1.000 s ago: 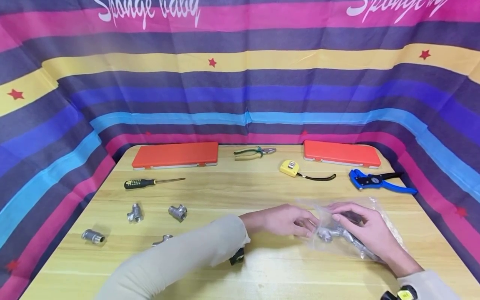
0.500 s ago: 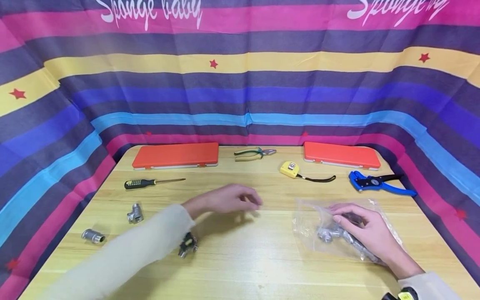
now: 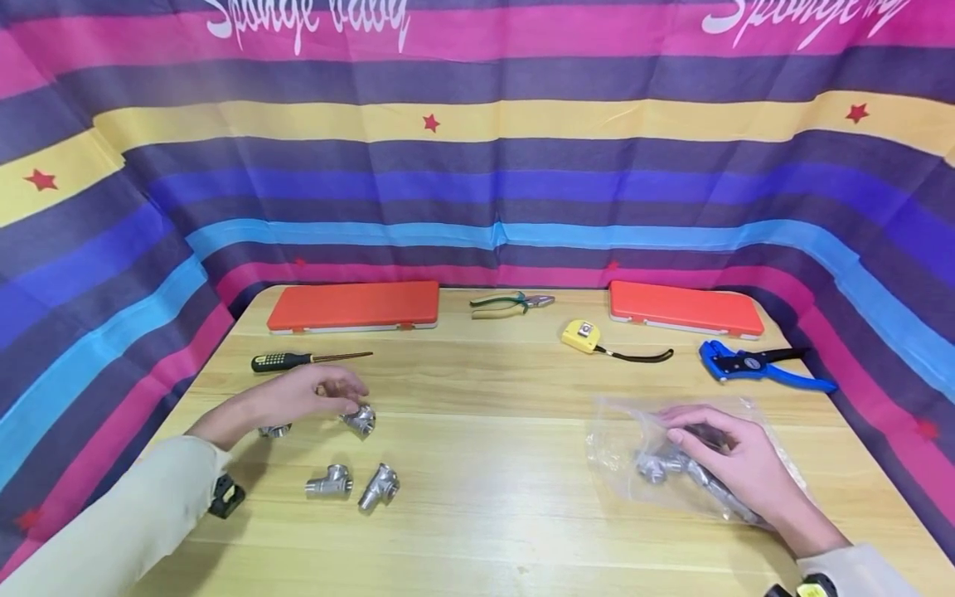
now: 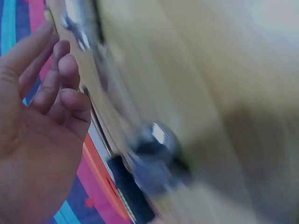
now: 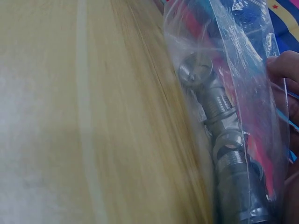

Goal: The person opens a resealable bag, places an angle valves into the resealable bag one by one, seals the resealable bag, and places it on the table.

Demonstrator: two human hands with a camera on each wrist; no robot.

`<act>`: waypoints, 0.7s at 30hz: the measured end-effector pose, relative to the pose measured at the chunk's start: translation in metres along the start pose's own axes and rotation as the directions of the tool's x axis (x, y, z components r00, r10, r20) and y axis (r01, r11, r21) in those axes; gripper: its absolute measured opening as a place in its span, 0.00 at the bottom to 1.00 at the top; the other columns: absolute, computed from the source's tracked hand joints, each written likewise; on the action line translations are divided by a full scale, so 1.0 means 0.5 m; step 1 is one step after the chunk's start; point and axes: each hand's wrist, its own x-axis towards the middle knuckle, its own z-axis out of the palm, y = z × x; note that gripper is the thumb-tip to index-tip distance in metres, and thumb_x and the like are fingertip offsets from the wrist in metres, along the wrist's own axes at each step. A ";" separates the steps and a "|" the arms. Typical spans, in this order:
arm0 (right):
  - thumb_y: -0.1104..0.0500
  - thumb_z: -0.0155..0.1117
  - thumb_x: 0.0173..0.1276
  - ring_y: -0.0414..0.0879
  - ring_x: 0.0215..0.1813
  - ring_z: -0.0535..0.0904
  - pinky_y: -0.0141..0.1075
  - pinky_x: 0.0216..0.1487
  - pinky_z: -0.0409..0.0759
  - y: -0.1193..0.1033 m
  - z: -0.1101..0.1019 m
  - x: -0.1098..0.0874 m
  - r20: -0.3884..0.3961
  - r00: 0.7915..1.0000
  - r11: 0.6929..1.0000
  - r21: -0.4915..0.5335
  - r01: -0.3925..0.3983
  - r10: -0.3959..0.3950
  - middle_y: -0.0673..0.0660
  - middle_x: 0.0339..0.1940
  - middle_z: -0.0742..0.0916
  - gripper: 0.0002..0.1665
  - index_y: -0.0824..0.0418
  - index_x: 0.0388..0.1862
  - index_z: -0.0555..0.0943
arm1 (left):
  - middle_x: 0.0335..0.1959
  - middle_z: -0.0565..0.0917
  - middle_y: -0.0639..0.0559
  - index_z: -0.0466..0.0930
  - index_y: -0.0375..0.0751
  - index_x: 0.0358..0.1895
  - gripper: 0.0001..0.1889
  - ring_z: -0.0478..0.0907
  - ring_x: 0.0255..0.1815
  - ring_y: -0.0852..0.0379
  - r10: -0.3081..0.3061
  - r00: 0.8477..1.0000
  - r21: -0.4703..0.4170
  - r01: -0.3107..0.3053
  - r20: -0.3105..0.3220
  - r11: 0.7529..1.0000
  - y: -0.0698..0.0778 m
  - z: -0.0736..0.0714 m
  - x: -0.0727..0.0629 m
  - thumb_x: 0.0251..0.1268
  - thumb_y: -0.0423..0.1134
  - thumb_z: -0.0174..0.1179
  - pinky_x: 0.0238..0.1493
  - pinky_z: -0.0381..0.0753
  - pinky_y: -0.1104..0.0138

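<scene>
In the head view my left hand [image 3: 309, 395] hovers at the left of the table, fingers loosely bent and nothing held. By its fingertips lies a silver tee pipe fitting [image 3: 361, 420]; another fitting [image 3: 275, 430] is partly hidden under the wrist. Nearer the front edge are two more tees, one on its side [image 3: 330, 482] and one slanted [image 3: 380, 487]. My right hand [image 3: 734, 452] holds the upper side of a clear plastic bag [image 3: 612, 439] at the right. Several metal fittings [image 5: 224, 121] are inside the bag, seen through the film in the right wrist view.
Along the back lie two red cases [image 3: 354, 305] [image 3: 682, 308] with pliers [image 3: 513, 305] between them. A screwdriver [image 3: 283, 361] lies just beyond my left hand. A yellow tape measure [image 3: 582, 335] and a blue wire stripper [image 3: 764, 365] are at the right. Striped cloth surrounds the table.
My left hand has moved from the bag leftward across the table to the loose fittings. The two front tees have come into view from behind the sleeve. My right hand stays on the bag.
</scene>
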 end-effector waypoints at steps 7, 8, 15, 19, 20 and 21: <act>0.65 0.73 0.77 0.27 0.59 0.85 0.17 0.59 0.80 0.001 0.001 0.000 -0.004 1.000 1.000 0.001 0.020 -0.020 0.46 0.56 0.93 0.10 0.51 0.50 0.92 | 0.42 0.88 0.56 0.89 0.44 0.54 0.12 0.81 0.40 0.63 0.030 0.999 0.021 -0.031 0.030 0.999 -0.038 0.002 -0.025 0.72 0.41 0.74 0.41 0.83 0.70; 0.65 0.73 0.77 0.27 0.59 0.85 0.17 0.59 0.79 0.001 0.001 0.000 -0.006 1.000 1.000 -0.001 0.020 -0.020 0.46 0.56 0.93 0.10 0.51 0.50 0.92 | 0.41 0.89 0.57 0.89 0.46 0.53 0.11 0.81 0.40 0.64 0.031 0.999 0.032 -0.032 0.029 0.999 -0.039 0.004 -0.024 0.72 0.42 0.74 0.42 0.84 0.70; 0.65 0.73 0.76 0.27 0.58 0.86 0.17 0.59 0.79 0.000 0.002 0.001 -0.011 1.000 1.000 -0.015 0.028 -0.028 0.46 0.55 0.93 0.10 0.50 0.49 0.92 | 0.42 0.90 0.59 0.88 0.48 0.54 0.12 0.83 0.41 0.61 0.030 0.999 0.065 -0.029 -0.013 0.997 0.001 0.026 0.004 0.76 0.47 0.70 0.41 0.85 0.68; 0.65 0.73 0.76 0.26 0.58 0.86 0.17 0.59 0.79 -0.002 0.002 0.002 -0.013 0.999 0.999 -0.011 0.036 -0.036 0.48 0.55 0.93 0.11 0.51 0.49 0.92 | 0.40 0.89 0.53 0.88 0.47 0.55 0.11 0.81 0.36 0.56 0.045 0.999 0.011 -0.045 -0.012 0.999 0.064 0.059 0.048 0.76 0.45 0.69 0.37 0.82 0.69; 0.66 0.73 0.76 0.26 0.58 0.86 0.17 0.59 0.79 -0.003 0.003 0.002 -0.010 0.999 0.999 -0.010 0.042 -0.042 0.49 0.55 0.93 0.11 0.51 0.50 0.92 | 0.40 0.89 0.52 0.88 0.47 0.55 0.11 0.81 0.36 0.55 0.055 0.998 -0.005 -0.055 -0.007 0.998 0.084 0.070 0.061 0.76 0.44 0.69 0.36 0.81 0.69; 0.66 0.73 0.76 0.26 0.58 0.86 0.17 0.59 0.80 -0.003 0.003 0.003 -0.009 0.999 0.999 -0.007 0.045 -0.045 0.49 0.55 0.93 0.11 0.52 0.50 0.92 | 0.40 0.89 0.52 0.88 0.48 0.55 0.11 0.80 0.35 0.55 0.069 0.998 -0.014 -0.069 -0.001 0.998 0.105 0.082 0.077 0.76 0.43 0.70 0.37 0.80 0.70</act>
